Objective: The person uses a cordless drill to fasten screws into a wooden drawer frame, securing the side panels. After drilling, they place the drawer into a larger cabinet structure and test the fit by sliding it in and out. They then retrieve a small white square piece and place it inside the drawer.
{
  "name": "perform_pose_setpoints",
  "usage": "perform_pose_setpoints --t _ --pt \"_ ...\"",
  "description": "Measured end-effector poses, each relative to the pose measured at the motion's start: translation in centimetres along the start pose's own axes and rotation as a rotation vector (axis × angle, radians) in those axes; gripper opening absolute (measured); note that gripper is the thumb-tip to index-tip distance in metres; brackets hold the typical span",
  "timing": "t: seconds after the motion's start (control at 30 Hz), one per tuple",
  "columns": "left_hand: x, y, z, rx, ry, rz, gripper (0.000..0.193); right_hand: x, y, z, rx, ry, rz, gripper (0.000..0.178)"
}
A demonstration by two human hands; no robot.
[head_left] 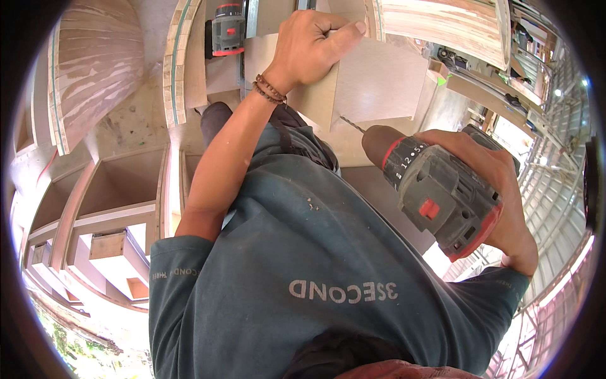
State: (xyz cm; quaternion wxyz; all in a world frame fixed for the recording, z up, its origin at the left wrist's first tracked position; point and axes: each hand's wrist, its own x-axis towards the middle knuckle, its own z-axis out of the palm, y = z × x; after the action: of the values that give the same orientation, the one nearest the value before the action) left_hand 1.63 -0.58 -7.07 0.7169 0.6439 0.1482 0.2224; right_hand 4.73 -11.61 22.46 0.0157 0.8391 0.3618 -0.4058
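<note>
My right hand (495, 161) grips a dark grey and red cordless drill (442, 196) on the right. Its long drill bit (351, 124) points up and left, close to the lower edge of a pale wooden panel (382, 79); I cannot tell whether they touch. My left hand (309, 50), with a brown beaded bracelet at the wrist, lies over the panel's upper left part. Its fingers are curled and mostly hidden, the thumb stretched to the right; what they hold, if anything, is hidden.
A second cordless drill (228, 30) lies beyond my left forearm. Curved wooden pieces (95, 69) with layered edges stand at the far left, and another (442, 25) at the far right. Open wooden compartments (120, 183) are to my left. Metal wall framing (555, 170) runs along the right.
</note>
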Motion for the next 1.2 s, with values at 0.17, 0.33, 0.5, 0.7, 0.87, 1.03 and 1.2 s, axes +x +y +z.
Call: perform_pose_setpoints --t 0.17,0.33,0.5,0.7,0.87,1.03,1.2 --pt "-0.1 0.1 0.3 -0.066 0.027 0.037 0.043 0.3 -0.3 0.0 0.019 -0.01 0.013 0.048" --pt "-0.2 0.4 0.4 -0.106 0.039 0.041 0.05 0.3 0.0 0.1 -0.011 0.001 -0.016 0.049" --pt "0.1 0.1 0.0 -0.025 0.014 -0.04 0.048 0.5 0.1 0.1 -0.023 -0.007 0.002 0.051" --pt "-0.3 -0.1 -0.1 0.001 -0.032 -0.018 0.048 1.4 0.7 0.4 -0.103 -0.072 -0.086 0.054" --pt "-0.1 -0.7 0.0 0.003 -0.027 0.036 0.052 1.4 0.5 0.1 -0.084 -0.12 -0.054 0.055" --pt "-0.4 -0.8 -0.3 0.072 -0.097 0.019 0.055 0.1 0.2 -0.2 -0.108 -0.13 0.014 0.058" --pt "-0.8 -0.5 0.1 0.002 -0.025 0.042 0.055 -1.8 1.0 -0.4 -0.04 -0.041 -0.009 0.06"
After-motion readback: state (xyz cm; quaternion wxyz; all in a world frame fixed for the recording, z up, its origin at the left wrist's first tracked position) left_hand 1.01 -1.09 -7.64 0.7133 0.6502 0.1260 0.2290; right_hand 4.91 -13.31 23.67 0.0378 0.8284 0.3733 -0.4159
